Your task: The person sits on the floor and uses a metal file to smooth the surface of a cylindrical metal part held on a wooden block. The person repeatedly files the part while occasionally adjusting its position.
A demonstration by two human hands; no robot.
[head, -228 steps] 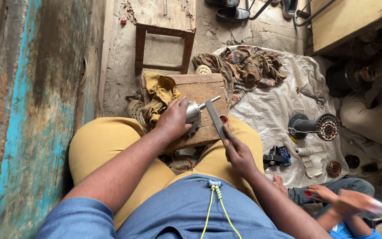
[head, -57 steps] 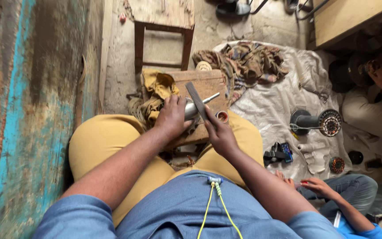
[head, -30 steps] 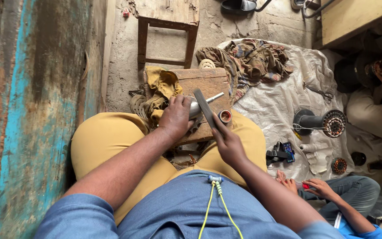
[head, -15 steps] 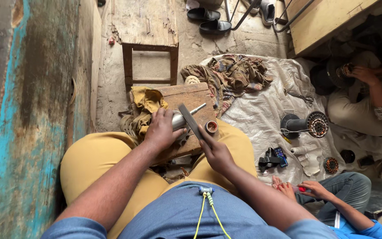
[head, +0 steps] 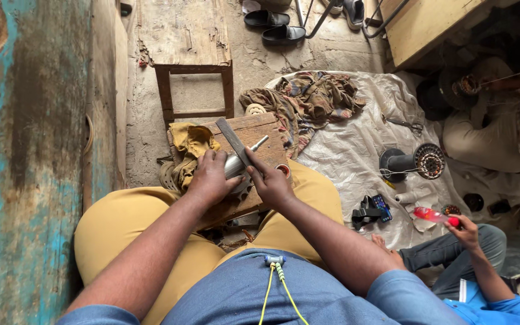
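Observation:
My left hand point(head: 210, 176) grips a silver metal rotor with a thin shaft point(head: 240, 160), pressing it down on a worn wooden block point(head: 264, 131) between my knees. My right hand point(head: 269, 182) holds the near end of a flat dark metal file point(head: 232, 139), which lies slanted across the rotor with its far end pointing up and left. A small round part with a red rim point(head: 283, 170) sits on the block just right of my right hand. A yellow rag point(head: 190, 142) lies bunched on the block's left side.
A small wooden stool point(head: 195, 69) stands beyond the block. A white sheet point(head: 356, 150) to the right carries crumpled cloths point(head: 308, 102), a motor stator point(head: 428, 161) and small parts. A blue-sleeved person's hand point(head: 467, 227) holds a red-tipped object point(head: 433, 215). Another person sits at the far right. A painted wall point(head: 25, 150) runs on the left.
The file has slid forward and left across the rotor, its far end now reaching further up the block. The view has shifted slightly. The nearby person's hand has moved right with the red-tipped object.

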